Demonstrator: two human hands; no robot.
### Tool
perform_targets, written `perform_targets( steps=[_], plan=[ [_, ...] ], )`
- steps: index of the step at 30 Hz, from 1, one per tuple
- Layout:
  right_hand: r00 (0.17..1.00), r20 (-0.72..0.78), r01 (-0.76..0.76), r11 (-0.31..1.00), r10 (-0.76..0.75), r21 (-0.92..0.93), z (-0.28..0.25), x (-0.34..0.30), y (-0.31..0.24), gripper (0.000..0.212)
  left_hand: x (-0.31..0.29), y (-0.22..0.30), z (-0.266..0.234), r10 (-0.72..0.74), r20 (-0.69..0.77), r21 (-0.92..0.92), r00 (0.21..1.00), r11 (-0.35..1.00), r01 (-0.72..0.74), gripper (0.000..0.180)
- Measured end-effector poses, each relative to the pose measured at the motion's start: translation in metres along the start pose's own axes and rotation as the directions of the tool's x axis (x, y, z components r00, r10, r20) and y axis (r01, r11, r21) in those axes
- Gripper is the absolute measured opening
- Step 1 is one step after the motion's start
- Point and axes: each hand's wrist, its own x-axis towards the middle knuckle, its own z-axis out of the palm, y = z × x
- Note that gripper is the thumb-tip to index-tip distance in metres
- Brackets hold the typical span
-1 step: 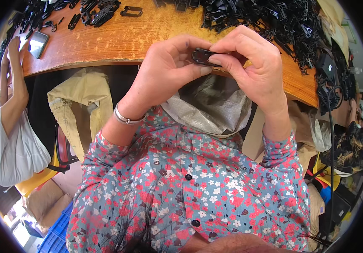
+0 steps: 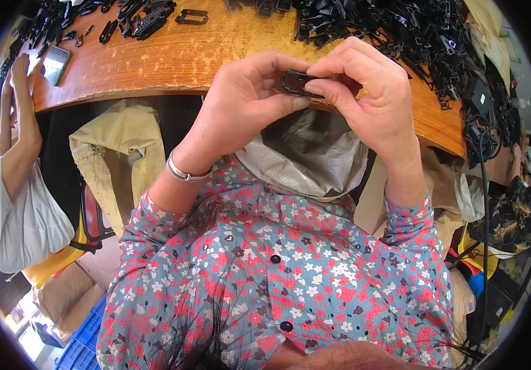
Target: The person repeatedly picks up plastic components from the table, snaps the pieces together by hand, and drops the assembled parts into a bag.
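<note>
A small black oblong plastic part [image 2: 293, 82] with a rounded end is held between both hands, just above the table's near edge. My left hand [image 2: 244, 95] grips its left end between thumb and fingers. From the other side, my right hand [image 2: 373, 92] pinches it, thumb tip on its near face. My right fingers cover the right end of the part. Beneath the hands an open grey woven sack [image 2: 302, 163] hangs in front of my lap.
On the wooden table [image 2: 173, 58] a big heap of black plastic parts [image 2: 388, 24] lies at right, more black frames [image 2: 154, 15] at far left. A phone [image 2: 56, 65] lies near another person's arm [image 2: 25, 117]. A tan sack [image 2: 123, 135] and blue crate [image 2: 83, 336] stand left.
</note>
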Motion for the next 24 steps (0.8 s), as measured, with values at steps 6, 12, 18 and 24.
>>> perform_targets(
  steps=[6,12,18,24],
  plan=[
    [0.996,0.034,-0.086,0.996,0.085,0.017,0.0008,-0.0015,-0.0004,0.015,0.0,-0.0004,0.0017,-0.018,-0.004,-0.016,1.0,1.0,0.018,0.039],
    [0.994,0.045,-0.096,0.995,0.096,0.002,0.0016,-0.0023,0.0031,0.015,0.0004,-0.0009,0.0008,-0.028,0.009,-0.032,1.0,0.999,0.029,0.039],
    [0.993,0.056,-0.109,0.994,0.108,0.022,-0.0008,-0.0031,0.0057,0.014,0.0005,-0.0013,0.0014,-0.038,0.006,-0.031,0.999,0.999,0.038,0.038],
    [0.993,0.054,-0.1,0.995,0.101,-0.025,0.0013,-0.0042,0.0039,0.015,-0.0005,-0.002,0.0004,-0.033,0.001,-0.03,0.999,0.999,0.033,0.038]
  ],
)
